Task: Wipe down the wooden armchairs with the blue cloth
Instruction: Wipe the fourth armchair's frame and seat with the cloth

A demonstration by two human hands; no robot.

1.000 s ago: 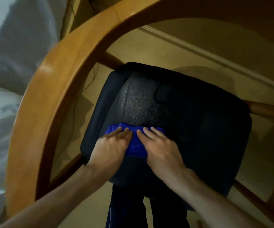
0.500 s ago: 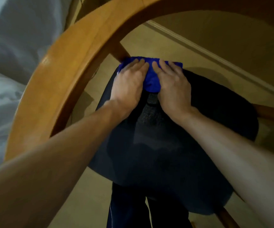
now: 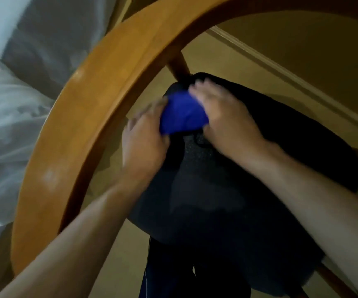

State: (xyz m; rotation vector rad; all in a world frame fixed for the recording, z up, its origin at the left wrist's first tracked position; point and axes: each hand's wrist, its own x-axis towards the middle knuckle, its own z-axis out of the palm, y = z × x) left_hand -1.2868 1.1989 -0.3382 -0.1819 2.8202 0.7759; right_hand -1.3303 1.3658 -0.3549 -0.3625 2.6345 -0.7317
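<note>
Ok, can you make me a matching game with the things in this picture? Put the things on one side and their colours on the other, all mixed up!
Things:
1. cloth
2. chair seat
3. curved chair arm
4. bedding

Colours:
A. orange-brown wood
B. white
C. bright blue
D. black

Right pairs: 1-C, 2-D, 3-A, 4-B.

The left hand and right hand have the cloth between them on the seat.
</note>
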